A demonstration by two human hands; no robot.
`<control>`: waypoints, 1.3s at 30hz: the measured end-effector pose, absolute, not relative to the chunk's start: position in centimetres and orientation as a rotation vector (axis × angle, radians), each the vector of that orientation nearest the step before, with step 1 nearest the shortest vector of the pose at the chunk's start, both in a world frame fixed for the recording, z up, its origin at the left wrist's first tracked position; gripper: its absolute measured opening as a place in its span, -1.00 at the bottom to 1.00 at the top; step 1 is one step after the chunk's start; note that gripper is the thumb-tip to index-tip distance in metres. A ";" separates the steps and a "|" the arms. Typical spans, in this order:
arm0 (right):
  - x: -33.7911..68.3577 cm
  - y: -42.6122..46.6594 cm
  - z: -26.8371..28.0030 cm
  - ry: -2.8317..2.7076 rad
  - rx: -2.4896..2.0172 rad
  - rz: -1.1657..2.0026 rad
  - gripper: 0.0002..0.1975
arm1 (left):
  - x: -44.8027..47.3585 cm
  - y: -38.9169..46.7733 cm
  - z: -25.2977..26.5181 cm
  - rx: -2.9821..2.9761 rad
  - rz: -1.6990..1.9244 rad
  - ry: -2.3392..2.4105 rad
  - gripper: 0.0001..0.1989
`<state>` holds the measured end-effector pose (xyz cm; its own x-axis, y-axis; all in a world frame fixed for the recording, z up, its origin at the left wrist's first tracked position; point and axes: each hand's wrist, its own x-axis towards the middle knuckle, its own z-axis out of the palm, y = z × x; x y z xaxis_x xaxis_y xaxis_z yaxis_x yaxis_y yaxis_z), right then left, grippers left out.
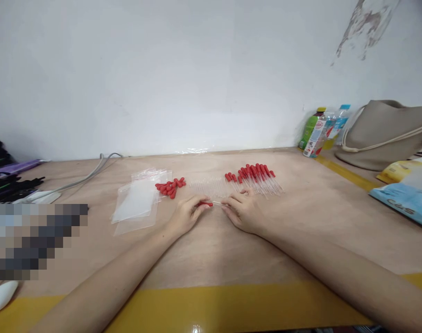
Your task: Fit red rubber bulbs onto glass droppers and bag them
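Note:
Between the fingertips of my left hand [189,213] is a red rubber bulb [206,204], its end pointing right. My right hand [244,212] pinches a thin clear dropper tube [217,202], whose tip lies close to the bulb; whether they touch I cannot tell. Loose red bulbs [169,188] lie in a pile beyond my left hand. Several bare clear tubes [207,186] are laid side by side beyond both hands. To their right, a row of droppers with red bulbs [255,173] fitted on clear tubes lies on the table.
Clear plastic bags [136,203] lie left of the loose bulbs. A grey cable [89,175] runs along the left. Bottles [314,132], a grey bag [387,132] and a blue packet [403,201] stand or lie at the right. A white wall [197,83] rises behind the table.

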<state>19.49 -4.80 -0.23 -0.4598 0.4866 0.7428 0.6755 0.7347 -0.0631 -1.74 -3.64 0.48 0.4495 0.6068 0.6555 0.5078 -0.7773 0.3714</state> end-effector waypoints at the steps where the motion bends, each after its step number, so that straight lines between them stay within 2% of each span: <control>1: 19.5 -4.8 -0.3 -2.151 -0.870 -0.304 -0.83 | -1.7 -3.6 0.4 2.567 1.251 0.994 -0.85; 25: 19.3 -5.1 -0.2 -2.161 -0.820 -0.234 -0.85 | -1.2 -3.8 -0.1 2.538 1.239 1.040 -0.83; 33: 19.9 -4.6 0.0 -2.274 -0.742 -0.121 -0.83 | -1.5 -4.4 0.5 2.573 1.074 0.884 -0.84; 39: 19.7 -4.9 0.4 -2.281 -0.809 -0.295 -0.80 | -1.4 -4.5 0.5 2.661 0.974 0.862 -0.83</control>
